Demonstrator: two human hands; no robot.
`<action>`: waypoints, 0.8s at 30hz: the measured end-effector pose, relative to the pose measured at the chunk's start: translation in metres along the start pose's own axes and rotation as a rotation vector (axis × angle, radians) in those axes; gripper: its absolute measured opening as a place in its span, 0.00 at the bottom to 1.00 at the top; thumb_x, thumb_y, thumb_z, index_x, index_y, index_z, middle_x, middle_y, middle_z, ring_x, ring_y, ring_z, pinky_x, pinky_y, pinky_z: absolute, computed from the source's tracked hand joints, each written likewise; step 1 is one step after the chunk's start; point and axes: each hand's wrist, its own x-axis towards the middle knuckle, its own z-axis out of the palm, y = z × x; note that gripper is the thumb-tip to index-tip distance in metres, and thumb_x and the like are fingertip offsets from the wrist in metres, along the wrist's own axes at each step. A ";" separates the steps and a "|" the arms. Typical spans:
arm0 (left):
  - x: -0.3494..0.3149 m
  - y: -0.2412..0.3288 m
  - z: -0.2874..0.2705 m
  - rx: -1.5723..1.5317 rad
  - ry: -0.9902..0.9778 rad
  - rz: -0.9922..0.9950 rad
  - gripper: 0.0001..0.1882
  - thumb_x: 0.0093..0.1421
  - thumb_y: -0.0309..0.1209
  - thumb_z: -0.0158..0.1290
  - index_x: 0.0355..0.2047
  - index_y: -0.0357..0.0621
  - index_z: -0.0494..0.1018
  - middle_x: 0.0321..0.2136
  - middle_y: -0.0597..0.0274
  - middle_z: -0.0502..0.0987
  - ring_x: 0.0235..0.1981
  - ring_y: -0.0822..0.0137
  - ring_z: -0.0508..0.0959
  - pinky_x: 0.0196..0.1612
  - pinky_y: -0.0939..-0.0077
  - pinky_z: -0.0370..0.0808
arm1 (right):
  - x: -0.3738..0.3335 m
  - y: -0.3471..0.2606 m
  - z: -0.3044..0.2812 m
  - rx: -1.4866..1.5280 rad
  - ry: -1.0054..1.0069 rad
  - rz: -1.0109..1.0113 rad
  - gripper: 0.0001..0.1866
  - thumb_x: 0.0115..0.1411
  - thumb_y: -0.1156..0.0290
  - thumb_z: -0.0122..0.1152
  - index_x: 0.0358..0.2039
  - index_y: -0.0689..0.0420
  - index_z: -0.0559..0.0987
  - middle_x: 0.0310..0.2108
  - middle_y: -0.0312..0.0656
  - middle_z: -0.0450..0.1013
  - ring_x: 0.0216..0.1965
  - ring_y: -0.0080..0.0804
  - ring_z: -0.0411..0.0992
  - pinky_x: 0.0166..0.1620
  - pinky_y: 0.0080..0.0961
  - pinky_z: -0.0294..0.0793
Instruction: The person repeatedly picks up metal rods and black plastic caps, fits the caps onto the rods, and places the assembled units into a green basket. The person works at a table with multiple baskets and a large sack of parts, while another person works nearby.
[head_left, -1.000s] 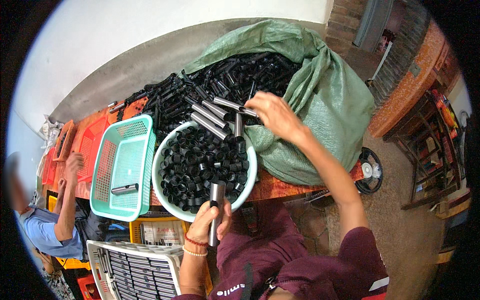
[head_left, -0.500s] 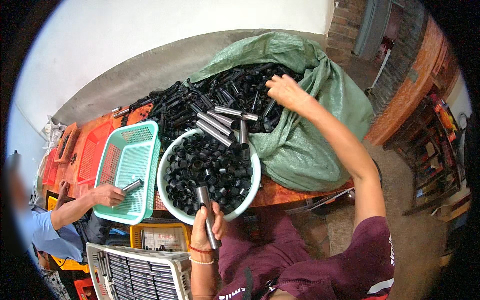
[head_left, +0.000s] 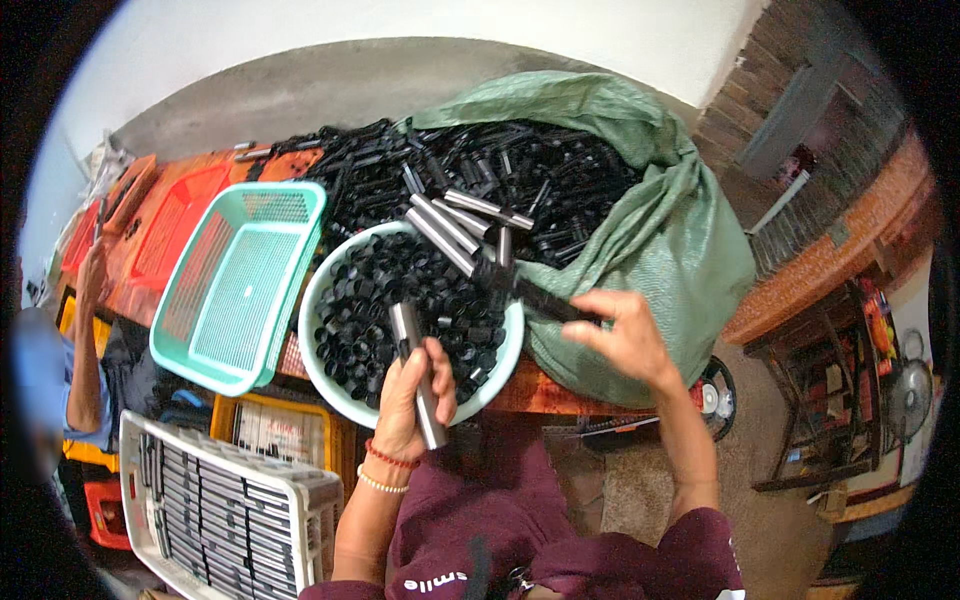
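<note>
My left hand [head_left: 408, 400] is closed round a silver metal tube [head_left: 404, 325] with a dark slot in its side, held tilted over the near rim of a pale green basin [head_left: 325, 385]. Small black plastic rings [head_left: 375, 300] fill the basin. Between its fingers my right hand [head_left: 625, 335] grips a long black plastic part [head_left: 548, 300], which reaches over the basin's right rim. Several silver tubes [head_left: 440, 238] lie across the far rim. Behind them spreads a heap of similar black parts [head_left: 490, 150], spilling from a green woven sack [head_left: 690, 270].
A mint-green mesh basket [head_left: 168, 310] stands left of the basin, with red trays [head_left: 165, 235] beyond it. Stacked rows of tubes fill a white crate [head_left: 295, 495] at lower left. A co-worker's hand [head_left: 92, 270] is at the far left. A yellow crate [head_left: 228, 415] stands below the basket.
My right hand has come from the heap toward the basin, bringing a black part. My left hand still grips the tube. The co-worker's hand has left the mint-green basket and moved left.
</note>
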 end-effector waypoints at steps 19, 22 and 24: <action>0.024 -0.038 0.020 0.384 0.094 0.042 0.14 0.60 0.38 0.50 0.37 0.40 0.70 0.19 0.70 0.68 0.16 0.78 0.68 0.21 0.84 0.66 | -0.085 -0.037 0.108 0.637 0.048 0.411 0.18 0.64 0.63 0.42 0.49 0.61 0.64 0.22 0.32 0.62 0.19 0.15 0.59 0.23 0.13 0.60; 0.033 -0.038 0.014 0.159 0.124 0.020 0.15 0.62 0.43 0.45 0.34 0.43 0.66 0.18 0.70 0.65 0.17 0.77 0.66 0.21 0.82 0.65 | -0.100 -0.035 0.098 0.730 -0.042 0.545 0.18 0.66 0.62 0.38 0.47 0.62 0.66 0.18 0.30 0.60 0.16 0.13 0.57 0.20 0.11 0.57; 0.037 -0.036 0.009 -0.006 0.130 0.010 0.15 0.62 0.45 0.45 0.33 0.45 0.66 0.19 0.69 0.64 0.17 0.75 0.65 0.22 0.81 0.65 | -0.108 -0.039 0.096 0.782 -0.106 0.608 0.18 0.66 0.62 0.38 0.45 0.63 0.68 0.16 0.30 0.60 0.16 0.13 0.58 0.20 0.11 0.58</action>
